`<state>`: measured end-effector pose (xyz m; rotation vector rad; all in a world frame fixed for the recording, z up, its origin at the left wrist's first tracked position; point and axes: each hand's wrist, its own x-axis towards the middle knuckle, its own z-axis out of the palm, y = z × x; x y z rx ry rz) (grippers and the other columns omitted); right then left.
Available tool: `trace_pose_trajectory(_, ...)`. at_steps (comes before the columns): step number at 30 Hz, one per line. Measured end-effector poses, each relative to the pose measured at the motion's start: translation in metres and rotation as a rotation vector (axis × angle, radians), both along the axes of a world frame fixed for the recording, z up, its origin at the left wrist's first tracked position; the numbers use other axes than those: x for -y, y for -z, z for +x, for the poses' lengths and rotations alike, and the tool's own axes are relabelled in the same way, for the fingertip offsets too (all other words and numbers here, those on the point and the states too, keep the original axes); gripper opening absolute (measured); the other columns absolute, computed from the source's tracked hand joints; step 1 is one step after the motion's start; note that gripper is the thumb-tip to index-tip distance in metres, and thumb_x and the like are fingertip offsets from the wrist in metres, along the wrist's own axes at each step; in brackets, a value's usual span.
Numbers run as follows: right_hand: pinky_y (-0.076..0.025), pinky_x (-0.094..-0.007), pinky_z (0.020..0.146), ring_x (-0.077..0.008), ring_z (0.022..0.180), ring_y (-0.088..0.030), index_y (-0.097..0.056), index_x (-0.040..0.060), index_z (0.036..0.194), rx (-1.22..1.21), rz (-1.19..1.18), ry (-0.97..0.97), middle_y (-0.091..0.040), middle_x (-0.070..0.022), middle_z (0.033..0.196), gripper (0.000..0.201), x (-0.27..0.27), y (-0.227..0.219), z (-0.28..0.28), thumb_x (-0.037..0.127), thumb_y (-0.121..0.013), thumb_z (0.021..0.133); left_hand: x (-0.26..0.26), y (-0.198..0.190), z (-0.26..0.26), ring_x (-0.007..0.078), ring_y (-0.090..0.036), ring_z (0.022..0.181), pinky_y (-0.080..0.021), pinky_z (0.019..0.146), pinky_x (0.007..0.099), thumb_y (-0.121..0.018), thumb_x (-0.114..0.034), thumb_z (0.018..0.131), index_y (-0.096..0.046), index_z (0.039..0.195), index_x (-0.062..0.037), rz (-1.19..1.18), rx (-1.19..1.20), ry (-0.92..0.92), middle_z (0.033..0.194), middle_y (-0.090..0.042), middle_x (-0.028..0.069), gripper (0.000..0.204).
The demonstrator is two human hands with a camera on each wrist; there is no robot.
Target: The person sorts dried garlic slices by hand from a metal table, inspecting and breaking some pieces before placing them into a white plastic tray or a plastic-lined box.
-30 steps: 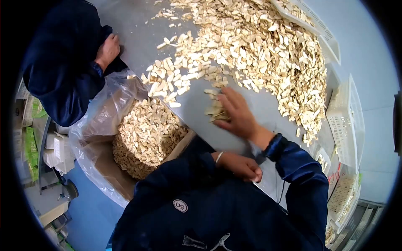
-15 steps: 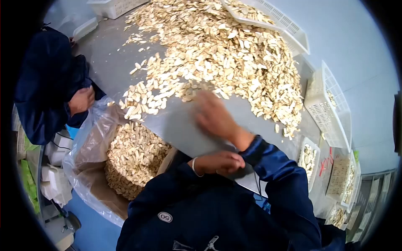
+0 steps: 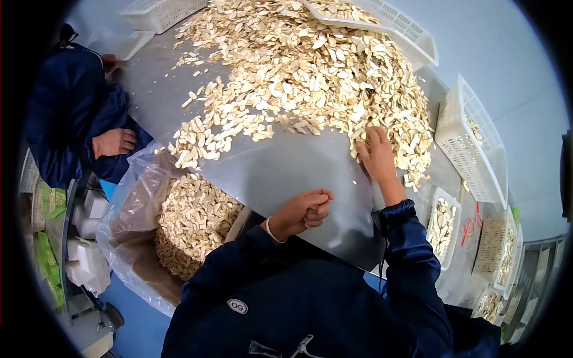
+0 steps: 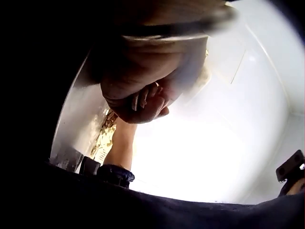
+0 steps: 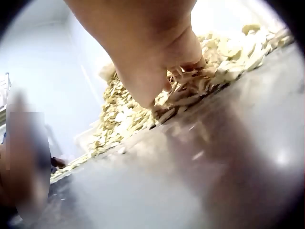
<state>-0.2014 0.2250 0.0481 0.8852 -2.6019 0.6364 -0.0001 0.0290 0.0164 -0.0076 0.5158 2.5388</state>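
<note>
Pale, thin dried slices (image 3: pixel 298 77) lie in a broad heap on the metal table (image 3: pixel 268 167). At the heap's near right edge my right hand (image 3: pixel 378 156) reaches in among them. The right wrist view shows its thumb (image 5: pixel 145 90) apart from the fingers, with several slices in the gap between. My left hand (image 3: pixel 301 213) is held over the table's near edge, fingers curled in toward the palm and a white band (image 3: pixel 273 230) round the wrist. Nothing shows in that hand; in the left wrist view its curled fingers (image 4: pixel 145 98) appear in shadow.
A box lined with clear plastic (image 3: pixel 134 209), filled with similar slices, stands at the table's left edge. Another person's hand (image 3: pixel 113 143) rests beyond it. White perforated baskets (image 3: pixel 474 149) and a shallow tray of slices (image 3: pixel 456 230) stand along the right side.
My right hand swept the slices under it forward to the heap, then moved right to the heap's near right edge. My left hand has stayed curled near the table edge. The head view has shifted.
</note>
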Motion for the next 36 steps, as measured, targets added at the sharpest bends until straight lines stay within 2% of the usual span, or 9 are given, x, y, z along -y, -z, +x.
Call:
trace_pose_trajectory(3, -0.054, -0.0361, 0.078, -0.0241, 0.085, -0.066, -0.058, 0.0022, 0.129, 0.520, -0.052, -0.099, -0.067, -0.0164, 0.110, 0.041, 0.028, -0.033, 0.025, 0.020, -0.067, 0.094, 0.000, -0.001, 0.001, 0.0048, -0.033, 0.051, -0.028, 0.045, 0.0209, -0.048, -0.020, 0.106, -0.057, 0.111, -0.0072, -0.004, 0.006, -0.012, 0.071, -0.043, -0.0032, 0.017)
trace_pose_trajectory(6, -0.054, -0.0329, 0.070, -0.0199, 0.077, -0.067, -0.062, 0.0026, 0.125, 0.511, -0.283, -0.176, -0.070, -0.0141, 0.100, 0.034, 0.036, -0.022, 0.025, 0.020, -0.065, 0.095, 0.000, 0.001, 0.001, 0.0049, -0.032, 0.051, -0.028, 0.045, 0.0208, -0.048, -0.020, 0.106, -0.057, 0.112, -0.0076, 0.011, -0.025, -0.016, 0.071, -0.042, -0.0031, 0.017)
trace_pose_trajectory(11, -0.054, -0.0340, 0.066, -0.0227, 0.066, -0.065, -0.069, 0.0024, 0.107, 0.478, -0.078, -0.180, -0.068, -0.0142, 0.077, 0.020, 0.034, -0.037, 0.032, 0.019, -0.064, 0.095, 0.000, 0.005, 0.000, 0.0046, -0.031, 0.051, -0.027, 0.045, 0.0204, -0.048, -0.022, 0.106, -0.057, 0.113, -0.0086, 0.010, -0.009, -0.001, 0.071, -0.042, -0.0029, 0.017)
trace_pose_trajectory(14, -0.053, -0.0339, 0.067, -0.0254, 0.068, -0.064, -0.068, 0.0022, 0.106, 0.546, 0.126, -0.196, -0.067, -0.0139, 0.079, 0.021, 0.035, -0.038, 0.033, 0.017, -0.068, 0.092, -0.002, 0.009, 0.001, 0.0044, -0.031, 0.051, -0.027, 0.045, 0.0201, -0.048, -0.022, 0.106, -0.056, 0.114, -0.0089, 0.034, -0.007, -0.004, 0.071, -0.043, -0.0028, 0.017)
trace_pose_trajectory(17, -0.053, -0.0354, 0.072, -0.0285, 0.078, -0.066, -0.067, 0.0044, 0.109, 0.580, 0.004, -0.275, -0.069, -0.0132, 0.090, 0.027, 0.044, -0.036, 0.047, 0.015, -0.073, 0.086, -0.002, 0.011, 0.001, 0.0043, -0.030, 0.050, -0.027, 0.044, 0.0198, -0.049, -0.022, 0.106, -0.056, 0.115, -0.0089, 0.051, -0.008, -0.007, 0.071, -0.043, -0.0026, 0.017)
trace_pose_trajectory(20, -0.054, -0.0387, 0.076, -0.0309, 0.089, -0.067, -0.066, 0.0088, 0.116, 0.271, -0.015, -0.476, -0.070, -0.0118, 0.104, 0.037, 0.063, -0.031, 0.060, 0.014, -0.077, 0.081, -0.001, 0.007, 0.002, 0.0043, -0.029, 0.050, -0.027, 0.044, 0.0197, -0.048, -0.021, 0.106, -0.056, 0.115, -0.0087, 0.042, 0.010, -0.006, 0.071, -0.043, -0.0025, 0.017)
trace_pose_trajectory(24, -0.054, -0.0453, 0.078, -0.0378, 0.095, -0.065, -0.066, 0.0085, 0.117, 0.263, 0.096, -0.414, -0.070, -0.0142, 0.105, 0.035, 0.072, -0.016, 0.062, 0.013, -0.073, 0.083, -0.001, 0.009, 0.001, 0.0043, -0.028, 0.049, -0.027, 0.044, 0.0197, -0.047, -0.019, 0.107, -0.056, 0.116, -0.0085, 0.030, 0.017, -0.010, 0.070, -0.042, -0.0024, 0.017)
trace_pose_trajectory(30, -0.055, -0.0433, 0.078, -0.0355, 0.096, -0.066, -0.068, 0.0086, 0.115, 0.194, 0.162, -0.204, -0.070, -0.0126, 0.101, 0.033, 0.053, -0.022, 0.055, 0.011, -0.071, 0.082, -0.002, 0.007, 0.001, 0.0042, -0.029, 0.049, -0.026, 0.044, 0.0201, -0.047, -0.019, 0.106, -0.056, 0.115, -0.0082, 0.021, 0.022, -0.015, 0.069, -0.042, -0.0024, 0.016)
trace_pose_trajectory(36, -0.052, -0.0432, 0.089, -0.0372, 0.101, -0.064, -0.065, 0.0077, 0.120, 0.400, 0.107, -0.340, -0.069, -0.0142, 0.104, 0.041, 0.067, -0.035, 0.074, 0.010, -0.074, 0.080, -0.001, 0.008, 0.002, 0.0041, -0.030, 0.049, -0.027, 0.044, 0.0198, -0.048, -0.019, 0.106, -0.056, 0.114, -0.0084, 0.021, 0.027, -0.005, 0.069, -0.043, -0.0020, 0.015)
